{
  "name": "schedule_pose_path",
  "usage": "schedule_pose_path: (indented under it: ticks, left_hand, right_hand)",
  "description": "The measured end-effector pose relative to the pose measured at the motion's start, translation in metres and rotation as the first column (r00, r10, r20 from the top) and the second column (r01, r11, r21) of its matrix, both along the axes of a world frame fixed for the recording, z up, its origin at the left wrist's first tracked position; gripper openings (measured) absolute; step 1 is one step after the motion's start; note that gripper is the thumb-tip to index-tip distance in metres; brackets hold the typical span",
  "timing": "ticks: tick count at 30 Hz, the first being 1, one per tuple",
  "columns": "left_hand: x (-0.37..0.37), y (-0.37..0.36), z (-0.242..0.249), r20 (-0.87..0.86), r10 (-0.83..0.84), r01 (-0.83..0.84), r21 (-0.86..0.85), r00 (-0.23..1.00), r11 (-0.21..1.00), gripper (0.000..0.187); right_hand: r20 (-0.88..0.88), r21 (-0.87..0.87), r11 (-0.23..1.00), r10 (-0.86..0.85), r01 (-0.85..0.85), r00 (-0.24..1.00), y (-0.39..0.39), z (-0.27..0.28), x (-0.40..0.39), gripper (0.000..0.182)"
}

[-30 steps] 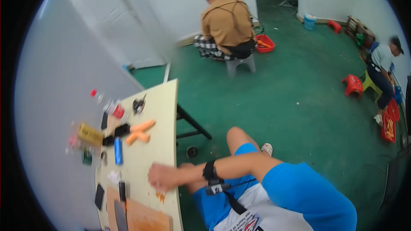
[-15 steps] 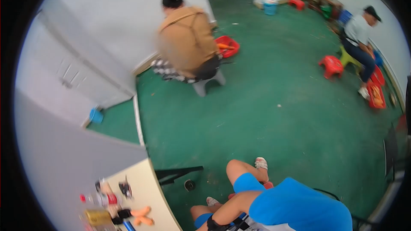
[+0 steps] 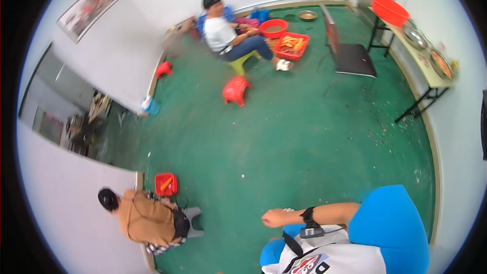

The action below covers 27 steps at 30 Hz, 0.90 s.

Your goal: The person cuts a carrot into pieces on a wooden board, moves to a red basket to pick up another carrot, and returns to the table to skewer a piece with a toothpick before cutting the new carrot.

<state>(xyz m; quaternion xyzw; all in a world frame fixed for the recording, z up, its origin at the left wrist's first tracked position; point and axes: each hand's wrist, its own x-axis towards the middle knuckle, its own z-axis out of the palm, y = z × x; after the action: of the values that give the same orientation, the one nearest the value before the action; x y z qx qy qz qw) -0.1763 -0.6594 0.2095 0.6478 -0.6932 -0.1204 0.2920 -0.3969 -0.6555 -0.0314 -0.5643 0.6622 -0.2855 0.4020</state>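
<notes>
My right hand is stretched out in front of my body, over my legs, with its fingers curled in. Nothing shows in it. A black strap with a small grey device sits around my right wrist, and a cable runs from the device. My blue sleeve and white printed shirt fill the lower right. My left hand is outside the view.
One person sits at lower left by a red basket. Another person sits at the back near a red basin and red crate. A red stool, black chair and narrow table stand around.
My view has swung right: the side table with the bottle has left the picture, and the chair and narrow table have come in. My right forearm now shows down to the hand.
</notes>
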Motion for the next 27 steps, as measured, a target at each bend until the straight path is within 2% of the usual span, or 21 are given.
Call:
schedule_pose_path:
  ticks: [2, 3, 5, 6, 7, 8, 10, 12, 14, 17, 18, 19, 20, 22, 24, 25, 26, 27]
  left_hand:
    - [-0.041, -0.034, -0.008, 0.067, -0.265, 0.265, 0.02, 0.962, 0.964, 0.021]
    - [-0.058, -0.049, -0.016, 0.064, -0.305, 0.305, 0.013, 0.95, 0.952, 0.021]
    - [-0.088, -0.079, -0.038, -0.037, -0.51, 0.51, -0.011, 0.859, 0.86, 0.021]
    - [-0.1, -0.099, -0.059, -0.043, -0.53, 0.53, -0.018, 0.847, 0.848, 0.021]
    - [-0.109, -0.123, -0.083, -0.075, -0.514, 0.519, 0.101, 0.854, 0.849, 0.022]
    - [-0.124, -0.139, -0.096, -0.106, -0.489, 0.5, 0.223, 0.866, 0.837, 0.024]
    - [-0.158, -0.169, -0.116, -0.072, -0.538, 0.539, 0.232, 0.84, 0.81, 0.025]
    - [-0.203, -0.198, -0.122, -0.04, -0.584, 0.576, 0.225, 0.811, 0.786, 0.025]
    - [-0.249, -0.229, -0.125, 0.001, -0.625, 0.595, 0.304, 0.781, 0.744, 0.024]
    - [-0.318, -0.279, -0.141, 0.033, -0.679, 0.644, 0.283, 0.734, 0.711, 0.024]
    - [-0.342, -0.295, -0.148, 0.048, -0.709, 0.669, 0.29, 0.704, 0.684, 0.024]
    - [-0.366, -0.31, -0.154, 0.069, -0.737, 0.69, 0.303, 0.672, 0.658, 0.025]
    - [-0.39, -0.322, -0.159, 0.049, -0.766, 0.716, 0.321, 0.641, 0.62, 0.025]
    - [-0.441, -0.341, -0.167, 0.026, -0.796, 0.745, 0.337, 0.604, 0.576, 0.025]
    - [-0.496, -0.354, -0.17, 0.074, -0.895, 0.768, 0.485, 0.44, 0.418, 0.025]
    - [-0.523, -0.358, -0.168, 0.078, -0.899, 0.769, 0.489, 0.432, 0.412, 0.025]
    - [-0.55, -0.361, -0.165, 0.064, -0.931, 0.789, 0.511, 0.36, 0.341, 0.025]
    - [-0.575, -0.365, -0.163, 0.048, -0.956, 0.802, 0.534, 0.288, 0.268, 0.026]
  right_hand:
    - [-0.036, 0.122, 0.975, -0.185, 0.188, 0.982, 0.026, -0.009, -0.044, 0.022]
    - [-0.072, 0.187, 0.945, -0.259, 0.268, 0.963, 0.042, -0.011, -0.064, 0.023]
    - [-0.114, 0.244, 0.896, -0.354, 0.371, 0.928, 0.076, -0.016, -0.102, 0.025]
    - [-0.169, 0.365, 0.823, -0.4, 0.435, 0.901, 0.093, -0.017, -0.12, 0.026]
    - [-0.228, 0.478, 0.731, -0.432, 0.487, 0.872, 0.111, -0.02, -0.135, 0.029]
    - [-0.255, 0.512, 0.663, -0.488, 0.545, 0.834, 0.131, -0.027, -0.148, 0.029]
    - [-0.325, 0.565, 0.545, -0.543, 0.619, 0.775, 0.168, -0.039, -0.173, 0.029]
    - [-0.394, 0.563, 0.392, -0.646, 0.727, 0.654, 0.208, -0.063, -0.192, 0.03]
    - [-0.477, 0.483, 0.242, -0.733, 0.841, 0.485, 0.237, -0.075, -0.207, 0.027]
    - [-0.581, 0.377, 0.207, -0.707, 0.903, 0.405, 0.248, -0.09, -0.232, 0.026]
    - [-0.478, 0.49, -0.007, -0.838, 0.872, 0.262, 0.241, -0.082, -0.239, 0.024]
    - [-0.391, 0.613, -0.195, -0.917, 0.766, 0.079, 0.23, -0.075, -0.244, 0.023]
    - [-0.396, 0.622, -0.2, -0.915, 0.757, 0.083, 0.217, -0.072, -0.25, 0.023]
    - [-0.299, 0.685, -0.206, -0.954, 0.699, 0.012, 0.181, -0.068, -0.269, 0.02]
    - [-0.262, 0.662, -0.215, -0.964, 0.718, -0.048, 0.145, -0.065, -0.292, 0.019]
    - [-0.22, 0.639, -0.221, -0.97, 0.737, -0.1, 0.13, -0.062, -0.304, 0.019]
    - [-0.218, 0.648, -0.225, -0.97, 0.728, -0.106, 0.119, -0.061, -0.319, 0.019]
    - [-0.226, 0.659, -0.189, -0.973, 0.729, -0.047, 0.109, -0.06, -0.336, 0.019]
